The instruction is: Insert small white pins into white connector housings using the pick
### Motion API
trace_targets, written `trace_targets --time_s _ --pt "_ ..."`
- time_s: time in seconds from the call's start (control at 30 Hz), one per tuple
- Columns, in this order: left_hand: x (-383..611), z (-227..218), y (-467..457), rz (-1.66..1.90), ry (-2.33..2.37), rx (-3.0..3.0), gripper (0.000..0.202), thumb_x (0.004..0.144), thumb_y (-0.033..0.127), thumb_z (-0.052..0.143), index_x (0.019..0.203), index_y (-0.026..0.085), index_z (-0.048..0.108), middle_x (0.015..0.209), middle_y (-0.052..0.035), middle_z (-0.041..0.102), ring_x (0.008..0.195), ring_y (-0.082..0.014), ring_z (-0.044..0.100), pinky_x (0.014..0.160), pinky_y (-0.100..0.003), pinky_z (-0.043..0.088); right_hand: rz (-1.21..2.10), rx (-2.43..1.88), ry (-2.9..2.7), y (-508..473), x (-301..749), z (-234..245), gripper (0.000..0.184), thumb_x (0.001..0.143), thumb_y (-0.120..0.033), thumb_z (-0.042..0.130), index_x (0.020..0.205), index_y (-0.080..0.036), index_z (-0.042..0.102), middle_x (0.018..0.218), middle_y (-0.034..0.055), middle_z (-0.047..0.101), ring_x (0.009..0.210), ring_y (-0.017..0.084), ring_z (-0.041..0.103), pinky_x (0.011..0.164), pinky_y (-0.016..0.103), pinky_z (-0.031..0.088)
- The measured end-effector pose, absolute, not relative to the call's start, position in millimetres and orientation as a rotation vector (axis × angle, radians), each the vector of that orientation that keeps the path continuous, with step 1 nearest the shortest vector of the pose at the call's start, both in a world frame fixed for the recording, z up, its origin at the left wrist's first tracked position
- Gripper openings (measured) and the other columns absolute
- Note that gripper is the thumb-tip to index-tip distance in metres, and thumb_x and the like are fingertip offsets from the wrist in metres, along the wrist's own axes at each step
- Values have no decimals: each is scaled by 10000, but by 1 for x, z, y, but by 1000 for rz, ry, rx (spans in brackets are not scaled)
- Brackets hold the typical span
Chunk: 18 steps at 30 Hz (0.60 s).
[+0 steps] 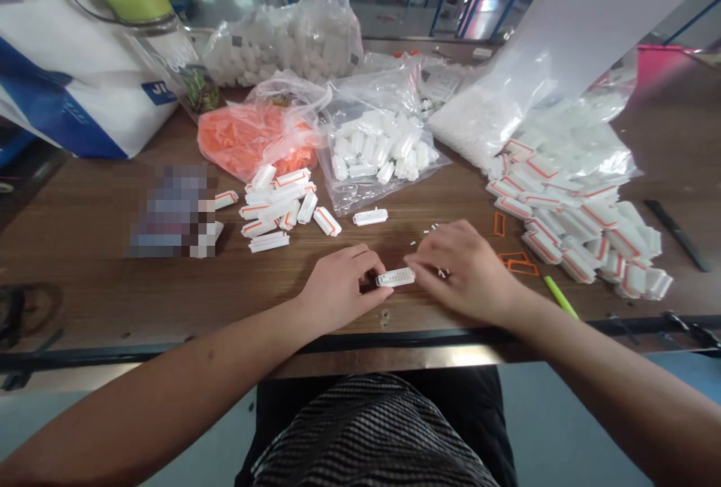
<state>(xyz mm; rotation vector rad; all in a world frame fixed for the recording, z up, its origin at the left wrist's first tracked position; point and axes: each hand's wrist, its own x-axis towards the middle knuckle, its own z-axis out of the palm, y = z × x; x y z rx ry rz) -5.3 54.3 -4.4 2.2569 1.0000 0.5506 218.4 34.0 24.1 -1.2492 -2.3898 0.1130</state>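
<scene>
Since the left hand [338, 288] is clamped with thumb and fingers on one end of the white casing [396, 277], near the front edge of the worktop [169, 303], it should hold firmly and leave the upper face free. The right hand [470, 269] is at the other end, but blurred; I cannot tell whether its fingers grip something. The tiny white pins [442, 273] beside it are best taken singly. Farther, the casing pile [276, 209] should remain apart from this work, before the clear bag [354, 195].

White casing [396, 277]; orange frames [523, 261]; black-and-white checked shirt [372, 434]
</scene>
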Motion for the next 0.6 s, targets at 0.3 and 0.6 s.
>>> trace_targets --time_s 0.3,0.6 --pt "-6 -6 55 555 983 2250 122 803 280 704 832 204 613 799 37 588 681 -109 548 667 -255 438 488 -1780 -2334 101 284 19 210 799 -326 570 807 -230 756 809 19 733 724 184 656 680 314 468" --pt "-6 -3 55 544 986 2230 121 798 269 708 825 202 611 793 38 589 668 -107 542 661 -254 437 309 -1780 -2556 104 273 29 183 772 -307 576 694 -247 731 735 7 728 691 179 626 685 329 394"
